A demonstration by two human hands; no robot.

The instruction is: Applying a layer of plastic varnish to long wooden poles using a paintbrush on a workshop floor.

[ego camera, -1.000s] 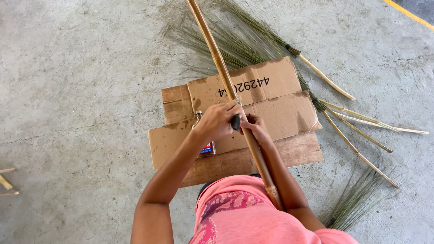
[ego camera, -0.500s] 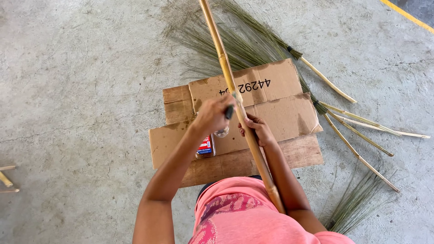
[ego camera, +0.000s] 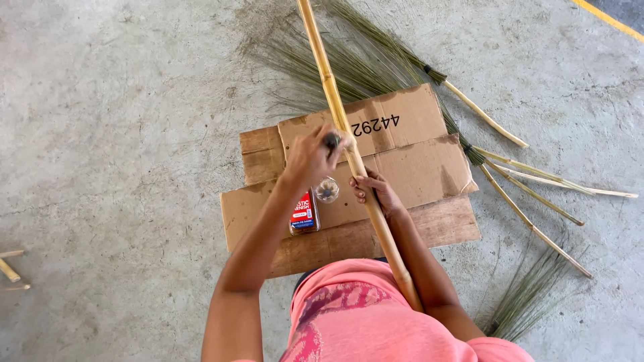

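Bamboo pole (ego camera: 335,100) across the cardboard's (ego camera: 416,167) middle, your right hand (ego camera: 377,192) wrapped around it, left hand (ego camera: 310,157) closed on a small dark brush (ego camera: 331,141) touching it.

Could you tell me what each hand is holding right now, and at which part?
The right hand grips the bamboo pole around its middle. The left hand holds a small dark tool against the pole; what it is cannot be told.
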